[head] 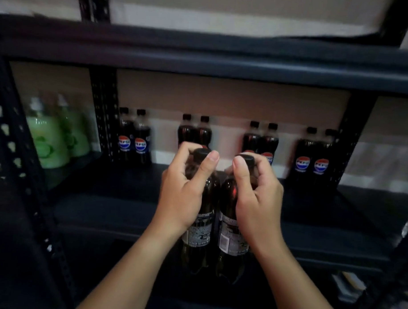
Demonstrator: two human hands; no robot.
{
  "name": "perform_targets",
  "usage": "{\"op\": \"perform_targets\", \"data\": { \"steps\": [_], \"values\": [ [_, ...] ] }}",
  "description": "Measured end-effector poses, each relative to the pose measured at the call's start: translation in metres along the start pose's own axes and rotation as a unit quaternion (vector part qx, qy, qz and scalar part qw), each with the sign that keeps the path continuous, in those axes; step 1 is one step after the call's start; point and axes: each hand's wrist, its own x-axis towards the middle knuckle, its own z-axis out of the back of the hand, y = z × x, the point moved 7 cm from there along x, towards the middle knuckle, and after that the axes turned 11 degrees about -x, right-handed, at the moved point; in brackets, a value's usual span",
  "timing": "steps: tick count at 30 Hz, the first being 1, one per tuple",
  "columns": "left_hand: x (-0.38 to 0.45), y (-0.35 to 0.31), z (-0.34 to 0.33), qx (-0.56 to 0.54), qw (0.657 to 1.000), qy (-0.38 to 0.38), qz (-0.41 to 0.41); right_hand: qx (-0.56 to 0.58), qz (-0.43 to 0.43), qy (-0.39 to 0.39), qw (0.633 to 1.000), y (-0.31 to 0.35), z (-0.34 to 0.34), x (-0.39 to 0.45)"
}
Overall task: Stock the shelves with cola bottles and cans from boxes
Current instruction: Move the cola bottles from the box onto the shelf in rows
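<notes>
At the centre of the frame the left hand grips the neck of the left bottle, thumb beside its black cap. The right hand grips the neck of the right bottle the same way. The two bottles stand upright, side by side and touching, in front of the shelf's front edge. Along the back of the shelf stand four pairs of cola bottles. Green bottles sit in the bay at left.
</notes>
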Motion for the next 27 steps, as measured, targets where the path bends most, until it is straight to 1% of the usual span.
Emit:
{"op": "perform_targets", "data": {
  "steps": [3,7,15,19,22,27],
  "values": [
    [0.021,-0.006,-0.004,0.002,1.0,-0.005,0.018,0.003,-0.02,0.004,1.0,0.006,-0.001,0.021],
    [0.035,0.002,-0.008,0.001,0.999,-0.005,0.032,-0.013,-0.029,0.007,0.999,-0.005,-0.007,0.036],
    [0.043,0.042,-0.008,0.009,0.999,0.012,0.032,-0.021,-0.015,-0.007,1.0,-0.04,-0.024,0.042],
    [0.046,0.064,-0.009,0.017,0.999,0.009,0.027,-0.026,-0.024,-0.006,0.999,-0.061,-0.033,0.046],
    [0.051,0.076,-0.009,0.002,1.0,-0.001,0.026,-0.024,-0.028,0.0,0.999,-0.076,-0.04,0.047],
    [0.065,0.097,-0.011,-0.01,0.999,-0.003,0.048,-0.034,-0.031,-0.004,0.999,-0.098,-0.048,0.057]
  ]
}}
